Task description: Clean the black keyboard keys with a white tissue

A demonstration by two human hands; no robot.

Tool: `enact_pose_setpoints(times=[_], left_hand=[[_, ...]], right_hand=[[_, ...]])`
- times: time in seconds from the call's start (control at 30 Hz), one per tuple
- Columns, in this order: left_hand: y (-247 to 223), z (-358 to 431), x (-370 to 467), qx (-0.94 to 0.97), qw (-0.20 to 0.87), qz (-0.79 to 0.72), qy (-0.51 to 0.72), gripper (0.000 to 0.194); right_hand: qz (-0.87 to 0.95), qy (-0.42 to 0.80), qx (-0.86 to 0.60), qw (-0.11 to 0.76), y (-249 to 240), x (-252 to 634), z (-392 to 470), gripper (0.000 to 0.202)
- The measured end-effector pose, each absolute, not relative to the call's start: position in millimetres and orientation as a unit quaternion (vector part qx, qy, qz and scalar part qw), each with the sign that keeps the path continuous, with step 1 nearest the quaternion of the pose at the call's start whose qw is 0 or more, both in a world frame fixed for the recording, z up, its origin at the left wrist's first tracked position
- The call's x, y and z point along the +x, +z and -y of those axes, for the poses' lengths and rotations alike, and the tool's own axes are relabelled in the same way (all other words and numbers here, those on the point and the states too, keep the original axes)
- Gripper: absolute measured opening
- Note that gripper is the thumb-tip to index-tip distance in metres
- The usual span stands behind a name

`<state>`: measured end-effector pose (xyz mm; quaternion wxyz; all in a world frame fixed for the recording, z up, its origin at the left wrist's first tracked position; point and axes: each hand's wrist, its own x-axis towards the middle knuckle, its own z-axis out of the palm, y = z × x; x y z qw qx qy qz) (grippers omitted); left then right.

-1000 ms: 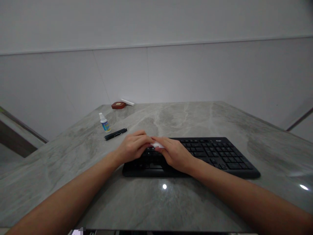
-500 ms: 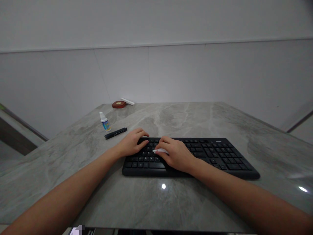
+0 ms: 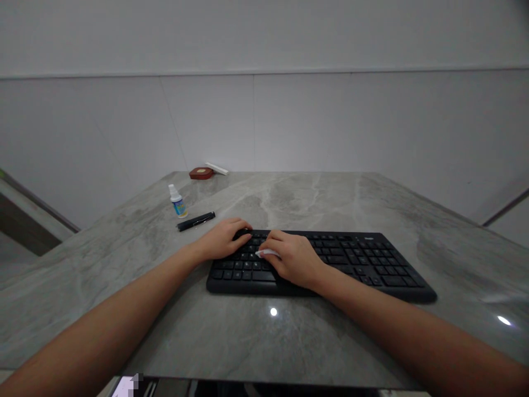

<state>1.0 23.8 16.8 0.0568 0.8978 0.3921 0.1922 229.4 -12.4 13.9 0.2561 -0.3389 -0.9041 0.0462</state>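
Observation:
A black keyboard (image 3: 397, 270) lies on the grey marbled table. My left hand (image 3: 226, 238) holds its far left corner, the fingers over the back edge and the thumb on the upper keys. Over the left-middle keys, my right hand (image 3: 291, 256) is closed on a slim white piece (image 3: 268, 252) that sticks out leftward between thumb and fingers. Whether this is a folded wipe or a small stick I cannot tell; most of it is hidden in the hand. Beyond my left hand lies a black pen-like object (image 3: 195, 221) with a clip.
A small white spray bottle (image 3: 178, 204) with a blue label stands at the left of the marbled table (image 3: 322, 204). Near the back wall are a dark red box (image 3: 201, 173) and a white flat bar (image 3: 217, 168). A phone-like screen shows below the front edge.
My right hand has shifted slightly left over the keys with the white piece. My left hand keeps its place on the corner. The view has tilted a little.

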Motion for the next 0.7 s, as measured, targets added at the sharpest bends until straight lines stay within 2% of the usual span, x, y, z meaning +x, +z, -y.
enact_pose_setpoints(times=[0.2,0.37,0.5,0.7], left_hand=[[16.9,-24.1,0.7,0.898,0.058,-0.391,0.192,0.021],[16.5,-24.5,0.6,0.898,0.055,-0.391,0.192,0.020],[16.8,-24.3,0.6,0.899,0.056,-0.390,0.190,0.020],[16.5,-24.5,0.6,0.899,0.058,-0.391,0.189,0.022]], right_hand=[[0.915,0.070,-0.305,0.253,17.4,231.0,13.7,0.015],[0.897,0.063,-0.351,0.263,17.2,231.2,13.6,0.017],[0.906,0.086,-0.321,0.262,16.7,231.0,12.7,0.016],[0.892,0.076,-0.354,0.270,18.0,229.6,12.8,0.015]])
